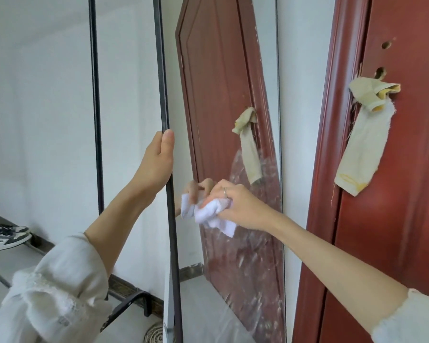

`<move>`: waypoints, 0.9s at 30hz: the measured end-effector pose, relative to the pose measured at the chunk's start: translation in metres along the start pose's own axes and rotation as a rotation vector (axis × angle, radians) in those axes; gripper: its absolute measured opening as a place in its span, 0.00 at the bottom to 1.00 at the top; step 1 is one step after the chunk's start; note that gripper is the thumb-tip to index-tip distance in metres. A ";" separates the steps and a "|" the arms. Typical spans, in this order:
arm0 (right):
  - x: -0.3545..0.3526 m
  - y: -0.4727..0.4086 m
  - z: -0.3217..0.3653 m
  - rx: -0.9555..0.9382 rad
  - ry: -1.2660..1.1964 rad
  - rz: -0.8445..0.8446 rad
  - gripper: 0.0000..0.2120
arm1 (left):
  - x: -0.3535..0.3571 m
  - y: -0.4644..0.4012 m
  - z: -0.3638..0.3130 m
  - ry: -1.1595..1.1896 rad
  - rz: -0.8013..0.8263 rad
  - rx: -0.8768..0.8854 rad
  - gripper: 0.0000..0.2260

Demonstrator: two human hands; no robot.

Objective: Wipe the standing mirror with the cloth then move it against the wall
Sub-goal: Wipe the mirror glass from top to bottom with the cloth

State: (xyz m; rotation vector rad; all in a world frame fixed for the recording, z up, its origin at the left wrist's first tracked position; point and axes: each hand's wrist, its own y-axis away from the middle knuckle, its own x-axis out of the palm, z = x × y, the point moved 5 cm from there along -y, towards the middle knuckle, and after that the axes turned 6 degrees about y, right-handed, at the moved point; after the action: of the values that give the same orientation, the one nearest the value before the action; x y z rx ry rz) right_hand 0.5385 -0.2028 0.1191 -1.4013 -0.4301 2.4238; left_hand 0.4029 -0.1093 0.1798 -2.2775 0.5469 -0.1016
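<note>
The tall standing mirror [223, 70] with a thin black frame fills the middle of the head view, its glass reflecting a red door. My left hand [159, 159] grips the mirror's left frame edge at mid height. My right hand [235, 206] holds a bunched white cloth [213, 214] and presses it against the glass low on the mirror. Smeared streaks cover the lower glass below and right of the cloth.
A red door [394, 219] stands right of the mirror, with a beige rag [364, 134] tied through its handle hole. A white wall [42, 107] is behind on the left. A black stand bar [96, 107] rises behind. Sneakers [5, 236] lie at left on the floor.
</note>
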 end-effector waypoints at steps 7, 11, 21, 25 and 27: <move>-0.092 -0.006 0.008 0.006 -0.134 -0.379 0.19 | 0.006 0.001 -0.004 -0.007 -0.018 0.042 0.15; -0.150 -0.035 -0.004 0.043 -0.104 -0.721 0.18 | 0.004 0.001 -0.001 0.005 -0.057 0.015 0.14; -0.090 -0.034 -0.035 0.174 -0.225 -0.528 0.16 | 0.003 -0.002 0.004 0.009 -0.061 0.009 0.17; -0.023 0.000 -0.039 0.081 -0.113 -0.255 0.15 | 0.002 -0.002 0.005 0.014 -0.048 0.008 0.12; -0.005 0.010 -0.048 0.108 -0.039 -0.063 0.16 | 0.001 -0.001 0.004 0.012 -0.042 -0.001 0.12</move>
State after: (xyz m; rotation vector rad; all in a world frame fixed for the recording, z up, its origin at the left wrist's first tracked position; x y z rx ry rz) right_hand 0.5813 -0.2086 0.0958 -1.2784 -0.3418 2.3898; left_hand 0.4054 -0.1064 0.1771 -2.2907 0.5061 -0.1362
